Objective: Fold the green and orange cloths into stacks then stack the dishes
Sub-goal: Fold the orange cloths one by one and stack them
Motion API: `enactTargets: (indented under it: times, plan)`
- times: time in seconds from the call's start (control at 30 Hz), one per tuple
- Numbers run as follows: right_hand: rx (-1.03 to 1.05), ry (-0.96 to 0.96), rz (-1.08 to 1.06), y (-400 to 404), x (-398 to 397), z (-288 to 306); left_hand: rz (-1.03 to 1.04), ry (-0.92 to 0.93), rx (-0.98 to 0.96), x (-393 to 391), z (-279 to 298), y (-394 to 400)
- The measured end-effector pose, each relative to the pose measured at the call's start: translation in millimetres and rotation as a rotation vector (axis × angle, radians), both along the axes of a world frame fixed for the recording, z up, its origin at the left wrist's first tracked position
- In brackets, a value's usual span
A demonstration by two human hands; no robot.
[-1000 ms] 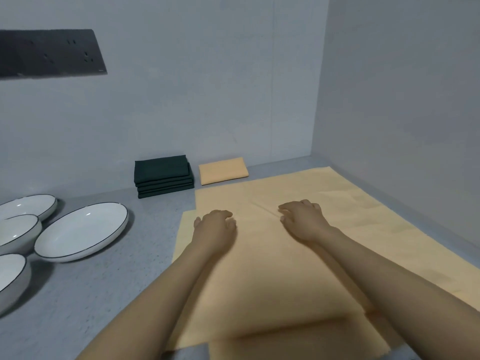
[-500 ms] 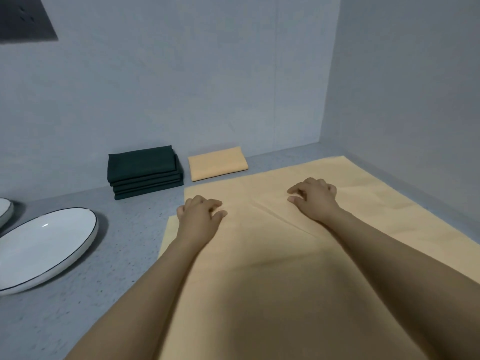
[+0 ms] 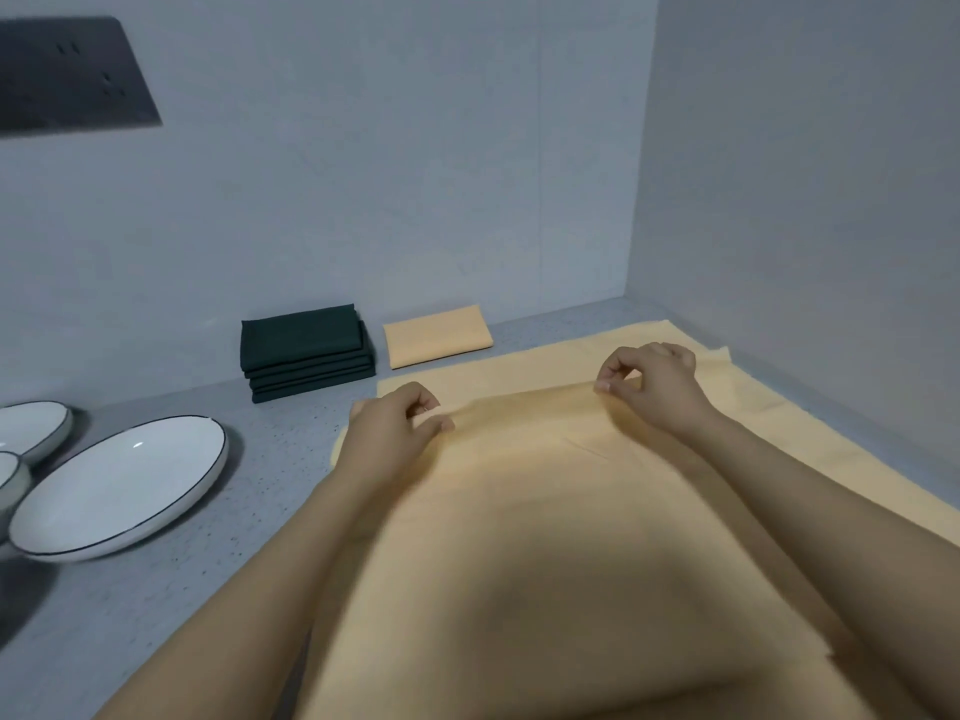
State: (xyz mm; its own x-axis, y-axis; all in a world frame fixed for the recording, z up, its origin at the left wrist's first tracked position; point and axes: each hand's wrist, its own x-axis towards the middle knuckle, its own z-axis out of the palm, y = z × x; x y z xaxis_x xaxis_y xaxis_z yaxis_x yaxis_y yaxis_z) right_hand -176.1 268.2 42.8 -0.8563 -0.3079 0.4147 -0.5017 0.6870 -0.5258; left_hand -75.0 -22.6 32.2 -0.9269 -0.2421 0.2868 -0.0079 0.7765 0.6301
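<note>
A large orange cloth (image 3: 545,511) lies spread over the grey counter in front of me, with another orange layer (image 3: 769,402) showing beneath it at the right. My left hand (image 3: 395,428) pinches the top cloth's far edge on the left. My right hand (image 3: 649,381) pinches the same edge on the right, lifting it slightly. Behind them, a stack of folded dark green cloths (image 3: 306,350) sits against the wall, with one folded orange cloth (image 3: 439,335) beside it. White dishes with dark rims lie at the left: a big oval plate (image 3: 119,485) and two smaller ones (image 3: 36,426).
The grey counter (image 3: 156,615) meets walls at the back and right, forming a corner. A dark panel (image 3: 67,75) hangs on the back wall at upper left. A small bowl's edge (image 3: 10,480) shows at the far left.
Both hands went from resting flat on the orange cloth to pinching its far edge and raising it. The head view swung right, then back left, bringing more dishes into sight.
</note>
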Motion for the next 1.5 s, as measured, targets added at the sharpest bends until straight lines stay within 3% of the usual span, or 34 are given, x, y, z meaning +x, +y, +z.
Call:
enactTargets:
  times: [0.27,0.5,0.7,1.0,1.5]
  plan:
    - [0.066,0.178,0.021,46.3,103.4,9.6,-0.074,0.057,-0.073,105.4,21.6,31.6]
    - [0.081,0.183,0.023,75.4,182.4,-35.2,-0.122,0.109,-0.172,177.3,-14.0,49.9]
    - [-0.018,0.099,0.014,81.8,205.8,-61.5,-0.101,0.108,-0.234,203.5,-35.2,61.3]
    - [-0.108,0.089,0.024,92.6,224.2,-68.5,-0.066,0.247,-0.323,227.1,-47.1,73.4]
    - [-0.128,0.010,0.015,94.8,230.0,-74.6,-0.043,0.210,-0.412,233.0,-57.3,77.7]
